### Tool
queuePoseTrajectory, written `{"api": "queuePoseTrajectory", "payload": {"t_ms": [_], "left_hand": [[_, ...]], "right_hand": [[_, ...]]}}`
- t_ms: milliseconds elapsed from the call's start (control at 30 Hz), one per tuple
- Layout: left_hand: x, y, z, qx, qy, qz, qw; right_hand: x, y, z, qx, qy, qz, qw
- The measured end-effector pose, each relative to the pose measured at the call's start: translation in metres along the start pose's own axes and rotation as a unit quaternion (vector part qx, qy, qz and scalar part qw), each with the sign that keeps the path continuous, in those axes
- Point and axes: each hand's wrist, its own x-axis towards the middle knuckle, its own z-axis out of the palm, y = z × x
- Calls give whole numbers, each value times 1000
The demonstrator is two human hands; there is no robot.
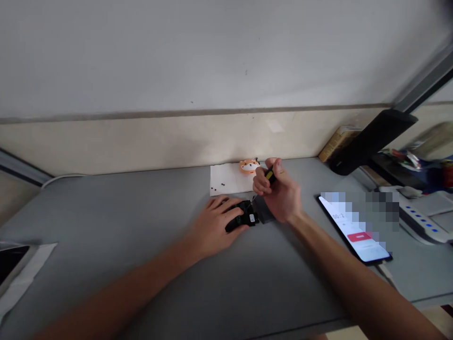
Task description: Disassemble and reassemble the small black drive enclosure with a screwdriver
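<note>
My left hand (pixel 221 224) lies over a small black device (pixel 244 216) on the grey desk, fingers curled round its left part and thumb along its near side. A white label shows on its right end; its exact kind I cannot make out. In my right hand (pixel 281 193) is a screwdriver (pixel 270 174) with a black and yellow handle, held tilted. Its thin shaft runs down to the device's top, where the tip is too small to see clearly. Beside the device, partly behind my right hand, lies a dark flat piece (pixel 264 210).
Several tiny dark screws (pixel 222 184) lie on a white paper (pixel 230 177) near the wall, with an orange animal-faced item (pixel 249 165). To the right are a lit phone (pixel 354 229) with a cable, a white power strip (pixel 421 219), a black cylinder-like object (pixel 375 141) and a box (pixel 339 141).
</note>
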Motion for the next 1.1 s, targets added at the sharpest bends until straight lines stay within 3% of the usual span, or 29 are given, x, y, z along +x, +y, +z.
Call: {"api": "queuePoseTrajectory", "payload": {"t_ms": [167,300,567,800,933,1100], "left_hand": [[0,0,-2,6,-9,-6,1000],[1,1,-2,5,-13,-10,1000],[0,1,-1,6,-7,-9,1000],[0,1,-1,2,-27,-18,999],[0,0,-1,0,-26,-16,1000],[0,0,-1,-8,-24,-19,999]], "right_hand": [[8,-4,-11,-59,-9,-25,998],[10,-10,-13,-66,-63,21,996],[4,-6,-4,11,-2,33,999],[7,-9,-9,-31,0,24,999],[9,-12,-12,-84,-44,22,995],[7,-9,-5,-23,-27,45,998]]}}
